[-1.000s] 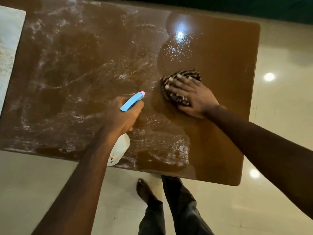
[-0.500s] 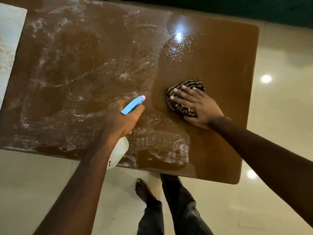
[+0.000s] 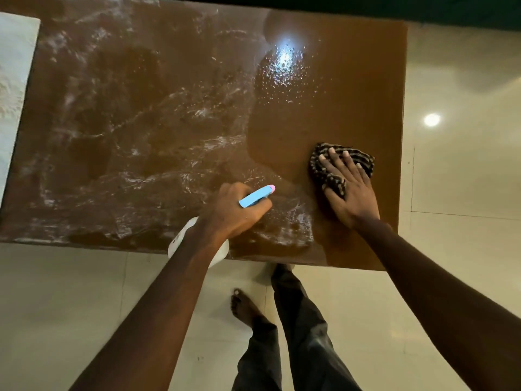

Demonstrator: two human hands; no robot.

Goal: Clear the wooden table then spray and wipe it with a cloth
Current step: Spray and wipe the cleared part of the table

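The wooden table (image 3: pixel 158 114) fills the upper view; its left and middle are streaked with whitish wet smears, while the right part looks evenly wiped. My left hand (image 3: pixel 234 213) grips a white spray bottle (image 3: pixel 180 244) with a blue trigger head and pink nozzle (image 3: pixel 256 196) over the table's near edge. My right hand (image 3: pixel 349 190) lies flat, fingers spread, pressing a dark striped cloth (image 3: pixel 342 165) onto the table near its right edge.
A pale surface (image 3: pixel 14 88) borders the table's left end. Glossy cream floor tiles (image 3: pixel 462 165) lie to the right and in front. My bare foot (image 3: pixel 245 306) and dark trouser leg (image 3: pixel 301 320) stand at the near edge. A ceiling light glares off the wet patch (image 3: pixel 284 55).
My right hand has slid the cloth toward me and to the right, nearer the table's right edge. The left hand with the bottle has stayed roughly in place.
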